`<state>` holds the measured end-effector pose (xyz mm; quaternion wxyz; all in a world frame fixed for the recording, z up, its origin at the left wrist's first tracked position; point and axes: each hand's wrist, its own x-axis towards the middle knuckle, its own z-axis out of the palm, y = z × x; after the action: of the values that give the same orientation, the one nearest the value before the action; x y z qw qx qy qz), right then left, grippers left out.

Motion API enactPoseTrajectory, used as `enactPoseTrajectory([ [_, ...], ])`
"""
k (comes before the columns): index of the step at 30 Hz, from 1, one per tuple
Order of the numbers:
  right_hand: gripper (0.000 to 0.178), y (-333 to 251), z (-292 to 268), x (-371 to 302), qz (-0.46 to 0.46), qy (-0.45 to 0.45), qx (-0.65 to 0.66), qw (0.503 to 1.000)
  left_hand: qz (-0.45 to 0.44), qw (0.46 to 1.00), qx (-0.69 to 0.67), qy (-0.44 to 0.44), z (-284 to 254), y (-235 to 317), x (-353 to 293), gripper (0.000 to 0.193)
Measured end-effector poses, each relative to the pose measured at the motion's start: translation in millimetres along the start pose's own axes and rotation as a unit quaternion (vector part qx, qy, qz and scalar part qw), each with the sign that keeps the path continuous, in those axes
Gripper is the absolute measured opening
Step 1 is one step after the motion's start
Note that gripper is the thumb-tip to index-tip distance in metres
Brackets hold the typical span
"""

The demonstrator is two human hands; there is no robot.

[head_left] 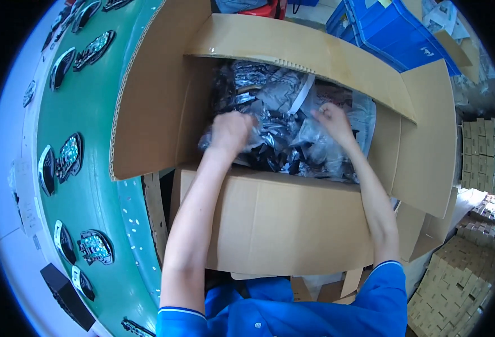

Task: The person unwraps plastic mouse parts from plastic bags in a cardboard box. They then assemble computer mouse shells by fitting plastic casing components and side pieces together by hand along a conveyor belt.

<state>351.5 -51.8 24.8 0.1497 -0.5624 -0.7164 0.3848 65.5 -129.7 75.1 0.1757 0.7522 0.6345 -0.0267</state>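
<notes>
Carton [292,219] stands open before you, flaps [152,101] spread. Dark shiny parts [275,130] lie inside among clear plastic film [319,147]. Your left hand [233,132] curled over film at left; firm grip cannot be told. Your right hand [334,121] above parts at right, half-closed; cannot tell whether film is pinched. Green work surface [104,191] at your left bears circuit-board assemblies [96,247]. Blue crate [393,36] beyond carton.

This is a factory workshop, likely for electronics assembly: circuit boards [95,247] and dark shells [64,242] sit spaced along a long green surface [101,185], an open carton [292,222] of bagged parts [274,132] stands beside it, and a blue crate [390,36] and stacked boxes [452,283] lie beyond.
</notes>
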Motion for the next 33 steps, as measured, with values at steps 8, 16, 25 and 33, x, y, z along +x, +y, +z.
enactPoseTrajectory([
  [8, 0.049, -27, -23, -25, 0.217, 0.073, 0.543, 0.808, 0.237, 0.97, 0.036, -0.047, 39, 51, 9, 0.026],
  [16, 0.021, -61, -14, -29, 0.013, 0.041, -0.093, 0.995, 0.308, 0.946, 0.102, -0.005, 69, 61, 15, 0.02],
  [25, 0.029, -61, 39, -39, -0.178, -0.108, -0.266, 0.941, 0.059, 0.995, 0.059, 0.046, 29, 22, 10, 0.008],
  [33, 0.029, -70, -10, -34, 0.01, -0.094, 0.16, 0.982, 0.152, 0.981, -0.112, 0.041, 17, 40, -11, 0.024],
])
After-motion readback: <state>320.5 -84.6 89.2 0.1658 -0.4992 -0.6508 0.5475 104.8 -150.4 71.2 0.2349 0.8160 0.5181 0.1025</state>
